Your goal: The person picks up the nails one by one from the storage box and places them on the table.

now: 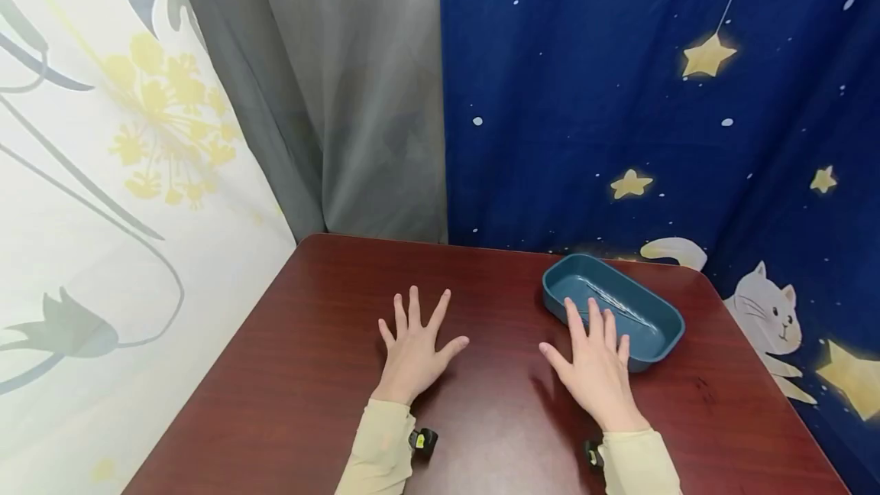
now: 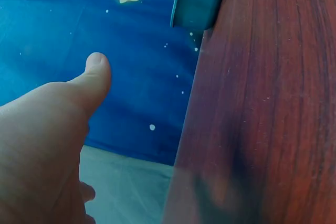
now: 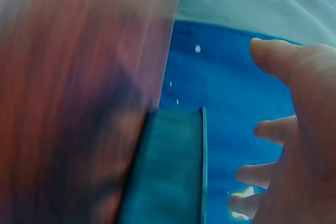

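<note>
Spread fingers mark my left hand (image 1: 412, 361), held above the left-middle of the table with nothing in it. My right hand (image 1: 596, 373) is also spread, holding nothing, near the front left side of a blue-green rectangular tub (image 1: 646, 295). Its fingertips overlap the tub's near wall in the head view; the right wrist view shows the fingers (image 3: 275, 129) apart from the tub wall (image 3: 168, 166). Thin bright streaks lie on the tub's floor; whether they are thin objects or glare, I cannot tell. The left wrist view shows my left thumb (image 2: 94, 80) extended.
A dark red wood-grain table (image 1: 330, 304) lies under both hands. Behind it hang a grey curtain (image 1: 378, 98) and a blue starry curtain (image 1: 584, 82). A white patterned cloth (image 1: 89, 250) runs along the left. The tub stands near the table's back right corner.
</note>
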`<state>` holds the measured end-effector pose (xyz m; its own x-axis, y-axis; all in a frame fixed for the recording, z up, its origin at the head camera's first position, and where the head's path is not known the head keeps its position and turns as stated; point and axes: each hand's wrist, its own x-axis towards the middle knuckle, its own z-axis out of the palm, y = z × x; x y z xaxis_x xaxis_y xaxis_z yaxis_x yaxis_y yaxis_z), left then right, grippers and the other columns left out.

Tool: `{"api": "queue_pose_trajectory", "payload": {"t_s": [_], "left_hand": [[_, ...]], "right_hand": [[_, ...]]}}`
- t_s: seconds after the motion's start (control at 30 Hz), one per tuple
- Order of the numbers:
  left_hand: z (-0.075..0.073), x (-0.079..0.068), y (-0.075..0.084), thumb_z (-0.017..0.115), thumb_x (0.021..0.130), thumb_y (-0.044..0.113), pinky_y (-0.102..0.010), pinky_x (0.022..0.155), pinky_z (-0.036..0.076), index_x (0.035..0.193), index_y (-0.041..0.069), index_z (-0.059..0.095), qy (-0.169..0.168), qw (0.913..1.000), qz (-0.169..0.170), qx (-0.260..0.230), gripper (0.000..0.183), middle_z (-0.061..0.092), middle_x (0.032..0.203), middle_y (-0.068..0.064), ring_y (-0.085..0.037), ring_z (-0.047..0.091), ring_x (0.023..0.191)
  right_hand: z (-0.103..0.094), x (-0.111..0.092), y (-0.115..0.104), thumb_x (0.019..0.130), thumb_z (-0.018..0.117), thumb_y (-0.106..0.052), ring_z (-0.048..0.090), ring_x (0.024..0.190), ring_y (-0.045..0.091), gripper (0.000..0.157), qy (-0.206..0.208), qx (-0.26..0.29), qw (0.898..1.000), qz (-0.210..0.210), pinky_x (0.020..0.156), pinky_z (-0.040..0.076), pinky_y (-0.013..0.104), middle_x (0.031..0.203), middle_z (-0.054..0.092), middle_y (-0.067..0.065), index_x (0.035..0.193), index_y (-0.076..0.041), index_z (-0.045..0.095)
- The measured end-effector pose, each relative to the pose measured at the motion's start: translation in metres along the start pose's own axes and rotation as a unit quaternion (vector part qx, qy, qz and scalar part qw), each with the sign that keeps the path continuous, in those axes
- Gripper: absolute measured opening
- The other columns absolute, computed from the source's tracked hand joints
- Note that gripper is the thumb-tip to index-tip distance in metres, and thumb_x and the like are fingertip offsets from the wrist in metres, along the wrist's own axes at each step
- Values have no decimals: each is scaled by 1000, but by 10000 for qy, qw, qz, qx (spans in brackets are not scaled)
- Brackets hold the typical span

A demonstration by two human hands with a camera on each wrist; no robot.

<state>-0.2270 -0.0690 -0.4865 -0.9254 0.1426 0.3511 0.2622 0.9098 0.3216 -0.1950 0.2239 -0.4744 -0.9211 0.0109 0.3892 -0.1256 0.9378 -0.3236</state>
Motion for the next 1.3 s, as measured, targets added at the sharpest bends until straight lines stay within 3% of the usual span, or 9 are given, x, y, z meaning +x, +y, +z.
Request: {"api": "queue_pose_trajectory", "payload": {"t_s": [0.17,0.33,0.47,0.63,0.8,1.0,1.3], "left_hand": [[-4,4,1,42,77,72,-67,95,9,145,38,6,-5,9998,182,20,84,-8,151,-7,-34,-11,135],[-8,14,4,39,79,72,-64,98,12,147,29,3,-138,9971,704,241,88,-10,151,-8,-33,-12,135],[-11,28,12,31,78,76,-62,99,11,147,28,4,-132,9927,1121,415,88,-11,151,-8,-31,-12,135],[-9,41,24,24,77,78,-61,100,11,146,31,1,-187,9889,1405,445,88,-10,151,-6,-30,-9,136],[-1,42,29,23,77,78,-61,99,14,146,33,-3,-321,9871,1499,466,87,-8,151,-6,-33,0,136],[4,38,23,24,76,79,-60,100,15,145,34,-5,-373,9878,1429,502,87,-4,152,-8,-32,-3,136],[-1,37,23,24,76,79,-60,100,13,146,31,-1,-516,9874,1415,484,89,-6,151,-7,-29,-9,136]], "right_hand": [[-14,4,20,79,51,-65,1,134,41,86,18,-132,9999,78,91,-2,71,149,10,17,146,-26,17],[-26,4,40,80,50,-64,3,132,45,86,0,-331,9991,276,89,0,73,148,10,20,147,-24,15],[-33,4,54,81,49,-63,4,130,48,86,7,-404,9983,410,88,0,73,147,11,23,147,-20,16],[-38,6,67,82,45,-65,2,130,49,91,-60,-493,9967,647,87,-1,73,147,7,25,146,-9,13],[-38,2,78,81,39,-69,-6,128,51,102,-412,-556,9904,1195,85,-3,74,145,-4,30,143,5,5],[-34,-2,90,78,31,-76,-13,124,55,113,-999,-458,9763,1865,83,-5,75,141,-16,34,138,13,-7],[-30,-5,98,79,30,-75,-11,127,52,111,-1021,-422,9776,1789,83,-7,75,141,-17,32,138,13,-6]]}}
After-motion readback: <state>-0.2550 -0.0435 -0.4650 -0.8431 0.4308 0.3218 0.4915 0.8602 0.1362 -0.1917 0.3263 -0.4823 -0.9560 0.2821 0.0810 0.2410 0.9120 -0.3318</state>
